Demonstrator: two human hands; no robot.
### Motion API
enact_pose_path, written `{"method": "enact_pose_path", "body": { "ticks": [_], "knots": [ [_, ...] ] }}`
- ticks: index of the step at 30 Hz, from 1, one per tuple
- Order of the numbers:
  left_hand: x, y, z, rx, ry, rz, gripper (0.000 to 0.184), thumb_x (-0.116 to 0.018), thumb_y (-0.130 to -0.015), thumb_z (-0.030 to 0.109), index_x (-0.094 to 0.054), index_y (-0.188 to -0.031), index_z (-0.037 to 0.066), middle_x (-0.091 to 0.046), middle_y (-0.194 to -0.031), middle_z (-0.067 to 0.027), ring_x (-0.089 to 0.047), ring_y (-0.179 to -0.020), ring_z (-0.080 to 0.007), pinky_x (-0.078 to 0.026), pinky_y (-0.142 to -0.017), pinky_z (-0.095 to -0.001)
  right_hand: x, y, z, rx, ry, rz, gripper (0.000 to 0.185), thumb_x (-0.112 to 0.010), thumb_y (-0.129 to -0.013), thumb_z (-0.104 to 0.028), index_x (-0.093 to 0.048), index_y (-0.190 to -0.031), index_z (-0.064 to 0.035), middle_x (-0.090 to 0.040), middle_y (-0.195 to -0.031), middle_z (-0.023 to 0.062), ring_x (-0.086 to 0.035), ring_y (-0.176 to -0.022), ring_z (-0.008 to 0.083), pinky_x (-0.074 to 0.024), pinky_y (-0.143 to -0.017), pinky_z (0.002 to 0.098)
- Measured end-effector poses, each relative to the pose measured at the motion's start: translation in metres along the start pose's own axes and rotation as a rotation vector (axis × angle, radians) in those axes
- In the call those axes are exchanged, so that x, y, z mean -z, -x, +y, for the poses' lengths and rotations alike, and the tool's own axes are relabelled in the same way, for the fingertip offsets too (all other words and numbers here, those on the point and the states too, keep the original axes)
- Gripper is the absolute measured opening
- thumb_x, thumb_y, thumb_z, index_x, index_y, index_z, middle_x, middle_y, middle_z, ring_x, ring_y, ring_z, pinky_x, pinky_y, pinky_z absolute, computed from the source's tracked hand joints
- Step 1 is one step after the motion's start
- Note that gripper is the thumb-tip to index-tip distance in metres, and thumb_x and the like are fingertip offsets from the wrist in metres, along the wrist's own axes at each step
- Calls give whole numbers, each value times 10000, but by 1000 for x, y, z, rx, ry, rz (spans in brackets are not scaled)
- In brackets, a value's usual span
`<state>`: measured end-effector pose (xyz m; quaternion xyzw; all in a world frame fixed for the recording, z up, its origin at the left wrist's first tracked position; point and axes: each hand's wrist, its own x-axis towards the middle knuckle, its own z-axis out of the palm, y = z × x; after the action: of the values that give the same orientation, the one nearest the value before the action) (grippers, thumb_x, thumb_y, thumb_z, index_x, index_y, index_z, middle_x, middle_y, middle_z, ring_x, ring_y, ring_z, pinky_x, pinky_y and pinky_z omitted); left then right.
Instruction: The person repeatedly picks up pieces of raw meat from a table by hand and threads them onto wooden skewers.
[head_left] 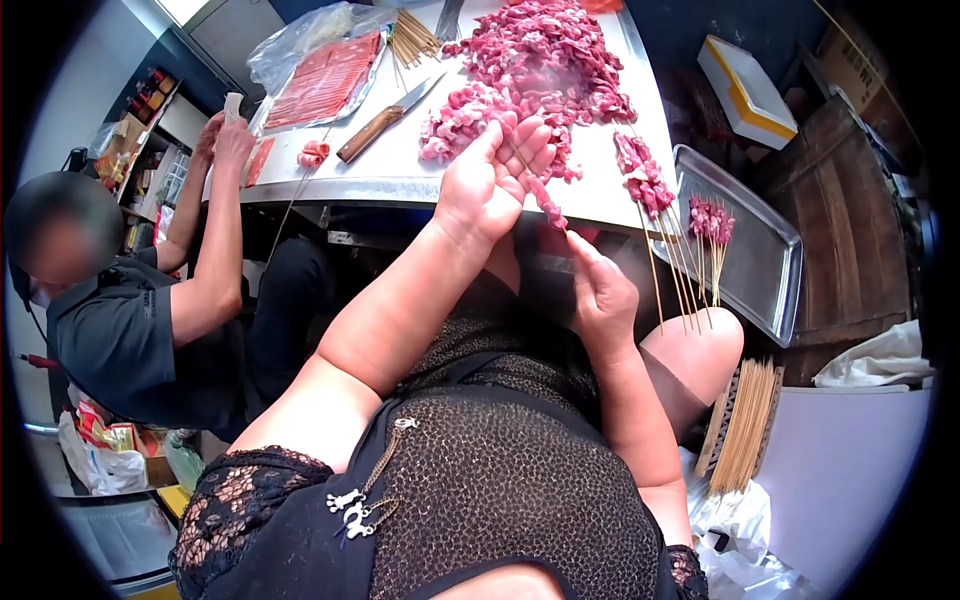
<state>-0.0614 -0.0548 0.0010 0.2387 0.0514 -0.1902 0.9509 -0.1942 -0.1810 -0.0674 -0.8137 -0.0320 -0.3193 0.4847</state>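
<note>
My right hand (603, 295) pinches the lower end of a thin wooden skewer. Pieces of pink meat (546, 203) are threaded along that skewer. My left hand (492, 178) is palm up at the table's front edge, its fingers curled up around the upper part of the skewer and the meat there. Just beyond my left hand lies a large heap of raw meat chunks (545, 60) on the white table (390, 165). Several filled skewers (645, 175) rest at the table's right edge with their bare ends toward me. More filled skewers (711, 222) lie on a metal tray.
A knife (385, 122) lies left of the heap, near sliced meat (322, 82) on plastic and loose sticks (410, 40). A co-worker (130, 310) sits at the left, both hands raised. The metal tray (770, 270) and a box of bare skewers (745, 425) are at the right.
</note>
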Motion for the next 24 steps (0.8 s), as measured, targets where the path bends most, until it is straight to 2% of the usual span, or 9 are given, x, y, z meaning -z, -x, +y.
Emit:
{"method": "enact_pose_path", "body": {
  "ticks": [2,6,8,10,12,14,16,18,24],
  "knots": [
    [4,4,1,-8,-38,-9,231,-368,-992,210,-501,-1086,46,-614,-1056,-160,-613,-992,-286,-502,-896,-429,0,0,-3,-17,-12,-12,252,-577,-849,10,-645,-1082,-60,-653,-836,136,-643,-715,227,-507,-664,288],
    [5,12,-3,-15,-100,-38,230,-365,-991,202,-500,-1074,36,-615,-1044,-175,-616,-966,-288,-510,-874,-426,1,0,-10,-53,-69,-35,251,-570,-848,20,-646,-1079,-47,-662,-875,137,-655,-761,225,-509,-692,283],
    [12,10,-8,10,-109,-68,240,-375,-989,206,-500,-1117,45,-600,-1109,-181,-596,-1033,-295,-478,-928,-454,0,-1,-12,-44,-81,-34,250,-567,-850,23,-644,-1080,-37,-667,-906,137,-659,-799,216,-509,-719,278],
    [11,13,-10,10,-171,-146,248,-379,-987,203,-495,-1136,41,-599,-1108,-182,-589,-1043,-293,-478,-928,-450,1,0,-14,-36,-94,-31,249,-563,-852,26,-642,-1082,-28,-671,-938,136,-662,-837,206,-509,-746,272],
    [13,11,-3,45,-164,-210,241,-412,-975,168,-485,-1165,39,-600,-1107,-175,-585,-1053,-285,-471,-936,-450,3,1,-15,-131,-144,-32,248,-561,-858,25,-636,-1091,-15,-672,-985,133,-656,-893,183,-501,-793,264],
    [12,7,3,-15,-292,-316,246,-447,-957,125,-479,-1180,24,-598,-1114,-171,-590,-1045,-274,-484,-923,-438,7,2,-12,-170,-158,-43,247,-561,-862,21,-637,-1094,-16,-673,-991,129,-653,-900,175,-500,-799,263],
    [9,3,8,-45,-336,-305,230,-477,-942,92,-497,-1154,6,-617,-1064,-158,-623,-975,-255,-520,-871,-409,7,4,-13,-211,-174,-55,246,-561,-866,17,-637,-1097,-18,-673,-998,126,-650,-906,167,-498,-804,263],
    [7,0,10,-118,-409,-190,209,-499,-938,103,-504,-1114,-9,-632,-955,-129,-651,-851,-217,-554,-782,-338,6,5,-15,-220,-198,-59,240,-563,-868,13,-638,-1095,-17,-673,-999,125,-649,-907,162,-496,-806,259],
    [2,-9,19,-236,-379,-145,206,-490,-947,131,-513,-1084,-21,-631,-955,-148,-656,-838,-237,-562,-776,-372,7,9,-12,-266,-225,-71,234,-564,-872,7,-639,-1092,-12,-673,-1003,124,-644,-921,161,-489,-820,256]
  ]
}}
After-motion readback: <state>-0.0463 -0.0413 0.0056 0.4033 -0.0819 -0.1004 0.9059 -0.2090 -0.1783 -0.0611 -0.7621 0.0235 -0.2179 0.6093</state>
